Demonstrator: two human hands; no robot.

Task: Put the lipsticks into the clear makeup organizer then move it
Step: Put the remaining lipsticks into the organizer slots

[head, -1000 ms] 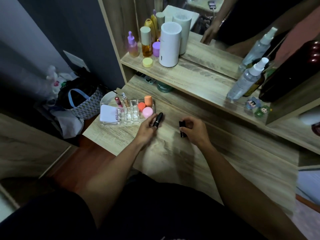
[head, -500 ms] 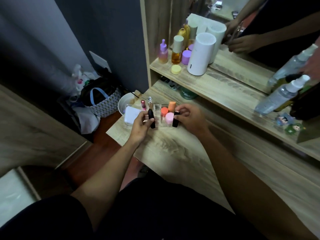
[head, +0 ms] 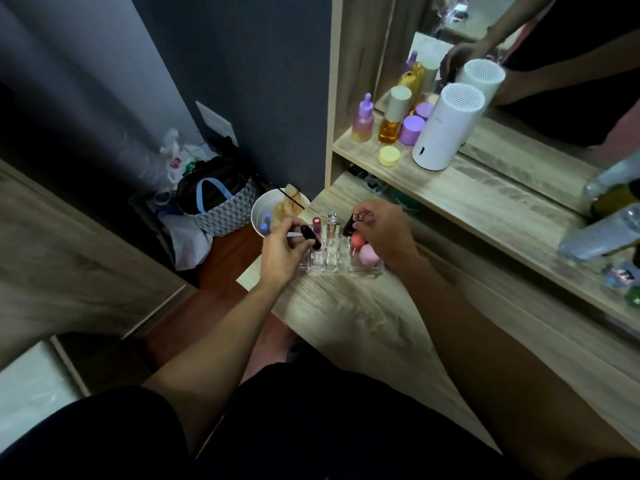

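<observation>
Dim room: dark blue wall (head: 242, 64), wooden vanity (head: 381, 323), mirror (head: 554, 64).

Both bare forearms reach forward, converging slightly. The left hand (head: 282, 249) is curled, thumb and fingertips pinched on a dark lipstick (head: 310, 237) that juts out past them to the right. The right hand (head: 384, 233) arches knuckles-up, its fingertips apparently nipping a second dark lipstick (head: 349, 226) hanging below them.

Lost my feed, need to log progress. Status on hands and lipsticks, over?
Left hand holds black lipstick over clear organizer. Right hand holds second lipstick above it. Neither slotted yet. Pink sponges fill the right compartment.
</observation>
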